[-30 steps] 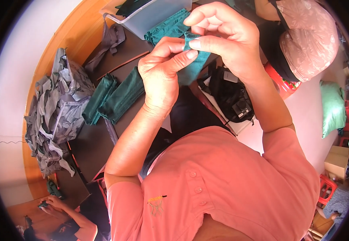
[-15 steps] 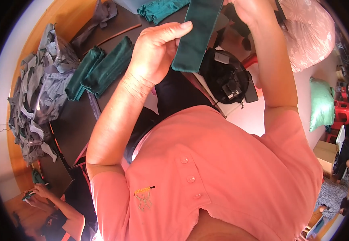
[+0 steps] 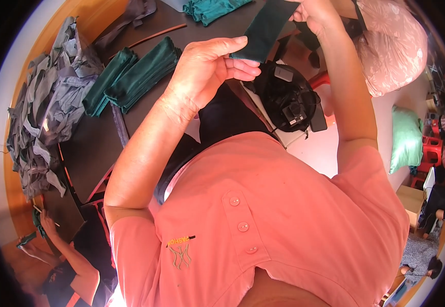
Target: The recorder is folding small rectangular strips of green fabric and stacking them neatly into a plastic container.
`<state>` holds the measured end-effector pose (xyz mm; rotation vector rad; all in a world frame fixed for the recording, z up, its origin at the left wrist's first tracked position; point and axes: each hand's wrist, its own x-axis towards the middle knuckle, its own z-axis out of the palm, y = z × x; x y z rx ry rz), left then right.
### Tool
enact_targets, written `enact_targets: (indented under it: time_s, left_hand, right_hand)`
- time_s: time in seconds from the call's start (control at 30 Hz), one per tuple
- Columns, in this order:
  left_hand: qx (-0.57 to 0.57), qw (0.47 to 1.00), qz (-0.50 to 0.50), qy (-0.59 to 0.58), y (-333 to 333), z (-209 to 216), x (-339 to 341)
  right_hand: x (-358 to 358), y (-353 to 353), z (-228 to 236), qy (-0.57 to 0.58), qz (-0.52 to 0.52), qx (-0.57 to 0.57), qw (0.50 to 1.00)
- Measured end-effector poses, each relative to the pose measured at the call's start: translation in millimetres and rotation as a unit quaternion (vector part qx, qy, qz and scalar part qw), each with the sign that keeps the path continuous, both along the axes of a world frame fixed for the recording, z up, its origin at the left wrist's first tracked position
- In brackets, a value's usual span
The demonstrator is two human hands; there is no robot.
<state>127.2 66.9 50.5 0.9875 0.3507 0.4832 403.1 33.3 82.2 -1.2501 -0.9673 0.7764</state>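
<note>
A flat strip of dark green velvety cloth (image 3: 264,31) is stretched between my two hands at the top of the view. My left hand (image 3: 202,69) pinches its lower end, thumb on top and fingers underneath. At the strip's far right edge, my right hand (image 3: 315,15) grips it with bent fingers. Part of the far end runs out of the picture. To the left of my left hand, two stacks of similar green strips, a longer one (image 3: 143,74) and a shorter one (image 3: 109,82), lie on the dark table (image 3: 87,153).
A heap of grey cloth scraps (image 3: 53,107) fills the table's left side. More green cloth (image 3: 215,9) and a thin brown stick (image 3: 153,38) lie farther back. A black bag (image 3: 286,97) sits to the right, below my right forearm. Another person (image 3: 74,261) handles green cloth at lower left.
Both hands have shifted slightly, and the strip's lower end has risen to my left hand's fingers. My left fingers have opened out beneath it. The co-worker's hands have moved apart.
</note>
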Motion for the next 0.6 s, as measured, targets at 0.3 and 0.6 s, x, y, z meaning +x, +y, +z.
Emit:
enact_targets:
  time_s: [0.3, 0.6]
  left_hand:
    - [0.084, 0.987, 0.135, 0.023, -2, 1, -15]
    - [0.15, 0.952, 0.266, 0.017, 36, 20, -113]
  right_hand:
    - [-20, 4, -24, 0.103, -0.027, -0.034, 0.994]
    - [-98, 45, -9, 0.077, 0.102, 0.024, 0.991]
